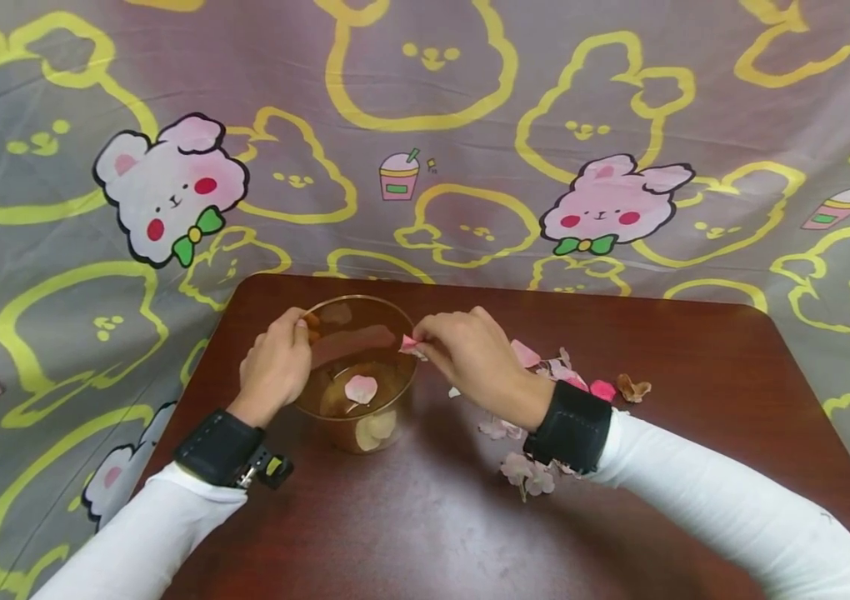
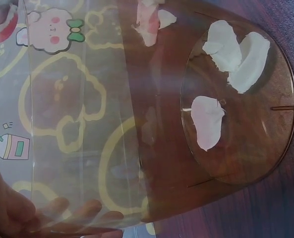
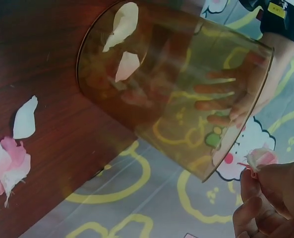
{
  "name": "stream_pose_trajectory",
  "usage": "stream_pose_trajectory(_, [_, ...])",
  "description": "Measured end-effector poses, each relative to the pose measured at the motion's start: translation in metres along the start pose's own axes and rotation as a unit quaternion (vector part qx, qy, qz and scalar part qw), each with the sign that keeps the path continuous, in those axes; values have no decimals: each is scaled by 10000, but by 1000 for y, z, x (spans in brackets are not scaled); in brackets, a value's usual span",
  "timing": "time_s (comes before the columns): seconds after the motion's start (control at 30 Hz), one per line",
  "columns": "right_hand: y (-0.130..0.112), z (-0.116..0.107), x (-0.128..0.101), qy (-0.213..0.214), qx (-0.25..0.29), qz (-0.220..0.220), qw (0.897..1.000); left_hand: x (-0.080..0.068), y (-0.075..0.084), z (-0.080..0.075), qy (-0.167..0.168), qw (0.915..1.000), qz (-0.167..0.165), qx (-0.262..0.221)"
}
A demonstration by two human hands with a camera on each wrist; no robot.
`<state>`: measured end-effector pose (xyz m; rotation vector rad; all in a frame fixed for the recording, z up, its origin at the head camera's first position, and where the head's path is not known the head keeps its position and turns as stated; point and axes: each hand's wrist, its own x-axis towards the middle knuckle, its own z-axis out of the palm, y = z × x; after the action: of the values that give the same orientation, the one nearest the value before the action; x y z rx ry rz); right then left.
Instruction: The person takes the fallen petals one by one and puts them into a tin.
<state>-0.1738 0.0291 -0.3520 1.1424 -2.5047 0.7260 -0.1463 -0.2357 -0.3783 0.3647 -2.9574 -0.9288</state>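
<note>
A clear amber bin (image 1: 335,435) stands on the table in the head view. My left hand (image 1: 275,358) grips its left rim, with several fingers spread along the outside wall in the right wrist view. Above the right rim, my right hand (image 1: 481,362) pinches a pink-and-white petal (image 3: 262,157) between thumb and fingertips. Inside the bin, a pale pink petal (image 2: 207,121) lies on the bottom, with cream petals (image 2: 248,62) beside it. Loose pink petals (image 1: 496,428) are spread on the table under and beside my right forearm, which partly hides them.
The brown table (image 1: 732,400) has rounded far corners. A bright pink petal (image 1: 602,390) and a brown, dried-looking piece (image 1: 633,387) lie right of my right wrist. A grey curtain (image 1: 462,167) with cartoon bunnies hangs behind the table and at its sides.
</note>
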Motion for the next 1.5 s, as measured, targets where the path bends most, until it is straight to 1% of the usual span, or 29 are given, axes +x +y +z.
stream_pose_trajectory(0.2, [-5,7,0,5,12,1,10000,-1,0,0,-6,10000,22,-36])
stream_pose_trajectory(0.4, [-8,16,-3,-173,65,10,9998,-1,2,1,11,10000,65,-66])
stream_pose_trajectory(0.63, [-13,18,0,-205,78,-17,9998,-3,1,-1,23,10000,6,-27])
stream_pose_trajectory(0.77, [-18,19,3,-309,63,18,9995,-3,1,-1,28,10000,-17,-25])
stream_pose_trajectory(1.0, [-21,20,4,-651,16,128,9978,-3,1,0,13,10000,-17,-55])
stream_pose_trajectory(1.07, [-20,19,5,-610,47,136,9980,-3,1,-1,6,10000,-2,-62])
stream_pose_trajectory(1.27, [-13,9,10,-251,163,261,9992,-2,2,-3,20,9999,90,-111])
stream_pose_trajectory(1.5, [0,6,11,-264,313,534,9977,-1,0,-3,-68,9999,76,-136])
